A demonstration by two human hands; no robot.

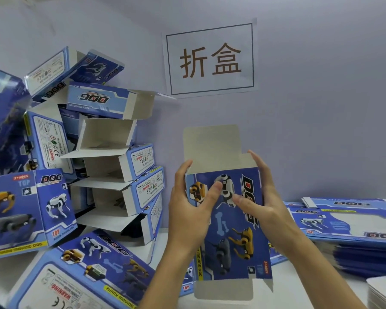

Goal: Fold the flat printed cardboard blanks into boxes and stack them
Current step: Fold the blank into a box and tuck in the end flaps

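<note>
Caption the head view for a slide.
Both hands, left and right, hold a half-formed box beside stacked boxes.

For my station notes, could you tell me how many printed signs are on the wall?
1: the framed sign with two large characters, on the wall above the box being held.

The left hand (188,210) and right hand (265,204) hold the upright blue printed cardboard box (230,224) between them above the white counter (276,284). Left of it, folded blue printed boxes (125,166) lie stacked against the pale wall (321,108). To the right, a pile of flat blue printed cardboard blanks (352,228) rests on the counter. A white paper sign (211,60) hangs on the wall behind.
</note>
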